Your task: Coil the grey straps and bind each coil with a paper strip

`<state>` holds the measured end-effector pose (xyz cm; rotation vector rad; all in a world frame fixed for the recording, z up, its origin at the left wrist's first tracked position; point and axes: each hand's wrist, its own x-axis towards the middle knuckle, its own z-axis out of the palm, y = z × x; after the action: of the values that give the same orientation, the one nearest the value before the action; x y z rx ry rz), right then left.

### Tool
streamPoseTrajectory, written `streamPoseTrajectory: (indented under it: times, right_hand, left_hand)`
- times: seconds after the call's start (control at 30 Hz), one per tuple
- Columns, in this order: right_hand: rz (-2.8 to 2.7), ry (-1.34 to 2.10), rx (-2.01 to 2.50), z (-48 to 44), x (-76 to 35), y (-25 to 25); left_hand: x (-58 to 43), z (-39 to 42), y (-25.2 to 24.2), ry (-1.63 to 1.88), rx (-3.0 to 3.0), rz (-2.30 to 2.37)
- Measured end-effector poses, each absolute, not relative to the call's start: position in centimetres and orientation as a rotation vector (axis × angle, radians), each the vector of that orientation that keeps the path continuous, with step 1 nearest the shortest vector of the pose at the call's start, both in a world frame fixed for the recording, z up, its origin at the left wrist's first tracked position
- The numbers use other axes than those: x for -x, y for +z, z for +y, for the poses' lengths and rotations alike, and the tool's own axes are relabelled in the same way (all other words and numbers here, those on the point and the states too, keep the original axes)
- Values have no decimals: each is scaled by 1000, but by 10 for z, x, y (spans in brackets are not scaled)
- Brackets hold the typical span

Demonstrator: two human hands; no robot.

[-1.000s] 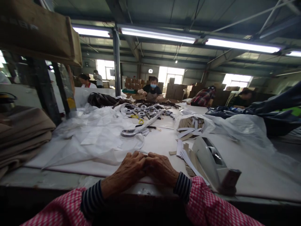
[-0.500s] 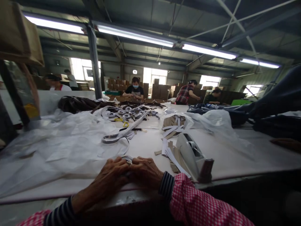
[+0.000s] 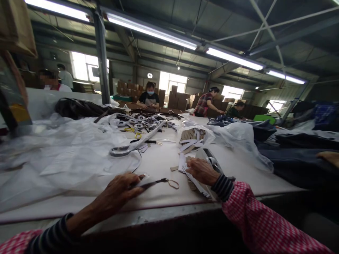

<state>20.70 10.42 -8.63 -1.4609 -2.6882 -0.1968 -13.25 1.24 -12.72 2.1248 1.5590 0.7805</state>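
My left hand point(image 3: 123, 190) is closed on a dark strap point(image 3: 153, 183) near the table's front edge; a metal ring point(image 3: 173, 184) at the strap's end lies to the right. Over the pile of white and tan strips point(image 3: 194, 181) is my right hand point(image 3: 202, 171), its fingers bent down beside the grey tape dispenser point(image 3: 212, 158). Whether those fingers pinch a strip is too small to tell. Behind, a wrapped strap with a looped end point(image 3: 123, 151) lies on the white table.
White plastic sheeting point(image 3: 63, 155) covers the left side. A plastic bag of strips point(image 3: 194, 135), yellow-handled pliers point(image 3: 134, 132) and rolled straps point(image 3: 143, 121) lie farther back. Dark fabric point(image 3: 286, 162) is at the right, with part of another person's hand point(image 3: 328, 156). Several people are beyond.
My hands have come apart. The right one has moved right to the strips and dispenser, while the left keeps the strap, whose ring end now shows. Another person's dark sleeve has left the right side.
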Motion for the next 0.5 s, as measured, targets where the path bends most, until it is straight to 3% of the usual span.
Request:
streamPoseTrajectory:
  times: [0.2,0.5]
  right_hand:
    - [-2713,-321,1677,81,-217,-119]
    - [-2616,-318,1601,76,-213,-121]
  left_hand:
    - [122,-5,-99,883,-1422,1305]
    - [119,-15,-102,1095,-1193,1200]
